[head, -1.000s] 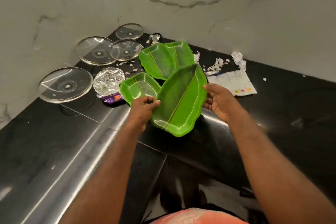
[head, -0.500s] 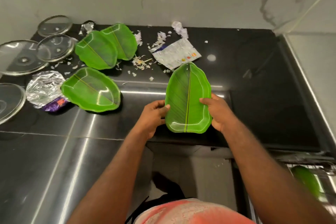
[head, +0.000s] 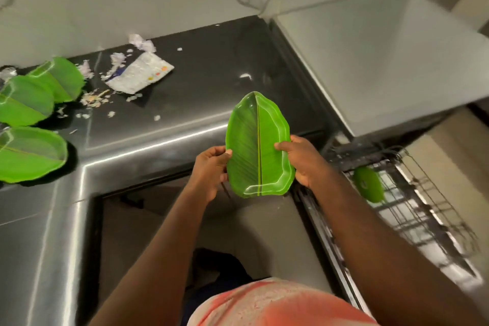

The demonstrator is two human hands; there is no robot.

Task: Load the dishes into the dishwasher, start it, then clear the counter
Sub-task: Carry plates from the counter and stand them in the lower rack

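Note:
A green leaf-shaped plate [head: 255,146] is held in the air over the counter's front edge. My left hand [head: 210,169] grips its left rim and my right hand [head: 304,160] grips its right rim. At the left edge of the view, three more green leaf plates lie on the black counter [head: 206,74]: one at the front [head: 29,153], one behind it [head: 22,101], one at the back [head: 63,77]. To the right, a pulled-out dishwasher rack [head: 423,209] holds another green plate [head: 369,184] standing on edge.
A torn white wrapper [head: 140,75], a crumpled paper ball [head: 141,42] and several paper scraps [head: 92,98] litter the counter. A marble wall rises behind it. A grey cabinet top [head: 383,61] stands right of the counter, above the rack.
I have carried the plate right, away from the other plates, turning toward the dishwasher. The glass lids and foil have left the view; the rack has come into view.

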